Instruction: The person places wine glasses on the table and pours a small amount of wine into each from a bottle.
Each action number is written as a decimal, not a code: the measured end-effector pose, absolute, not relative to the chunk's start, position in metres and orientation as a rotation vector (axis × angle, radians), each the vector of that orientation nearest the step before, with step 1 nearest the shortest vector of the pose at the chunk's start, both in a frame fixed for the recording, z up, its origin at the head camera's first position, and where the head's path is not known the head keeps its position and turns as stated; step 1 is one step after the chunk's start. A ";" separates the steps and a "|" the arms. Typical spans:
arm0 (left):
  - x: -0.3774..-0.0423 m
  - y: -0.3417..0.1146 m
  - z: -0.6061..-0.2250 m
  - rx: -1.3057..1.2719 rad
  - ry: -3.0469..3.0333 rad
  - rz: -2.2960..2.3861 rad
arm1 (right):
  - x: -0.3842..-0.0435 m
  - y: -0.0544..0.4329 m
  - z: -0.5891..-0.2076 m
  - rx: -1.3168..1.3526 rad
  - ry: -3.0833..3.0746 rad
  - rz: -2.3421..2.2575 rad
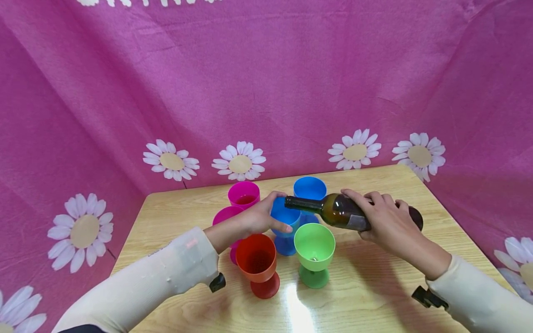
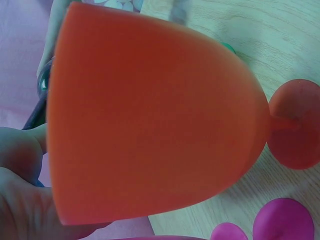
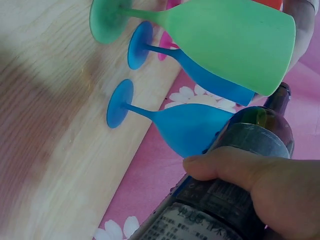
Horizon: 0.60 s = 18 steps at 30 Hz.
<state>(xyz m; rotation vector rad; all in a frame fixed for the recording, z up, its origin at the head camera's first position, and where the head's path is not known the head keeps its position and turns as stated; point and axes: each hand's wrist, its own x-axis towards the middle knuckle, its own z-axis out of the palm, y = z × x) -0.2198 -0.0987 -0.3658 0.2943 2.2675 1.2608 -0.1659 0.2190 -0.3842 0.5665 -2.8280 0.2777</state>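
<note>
My right hand (image 1: 389, 222) grips a dark glass wine bottle (image 1: 343, 210) by its body. The bottle lies almost level, its neck pointing left and its mouth over the nearer blue goblet (image 1: 285, 217). Around that goblet's bowl curl the thumb and fingers of my left hand (image 1: 260, 216). In the right wrist view, my thumb presses along the bottle's labelled side (image 3: 200, 210). Just in front stands a light green goblet (image 1: 314, 252). An orange-red goblet (image 1: 263, 276) with dark liquid inside is below my left wrist, and its bowl fills much of the left wrist view.
Another blue goblet (image 1: 310, 185) stands behind the held one. Two pink goblets are at the left: the farther one (image 1: 243, 188) has red liquid in it, and my left forearm partly covers the nearer one (image 1: 225, 213). A pink flowered cloth (image 1: 291, 92) hangs behind the wooden table (image 1: 179, 217).
</note>
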 end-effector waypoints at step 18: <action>-0.218 -0.098 -0.365 0.313 2.266 1.269 | -0.167 0.216 -0.380 0.580 -2.852 0.139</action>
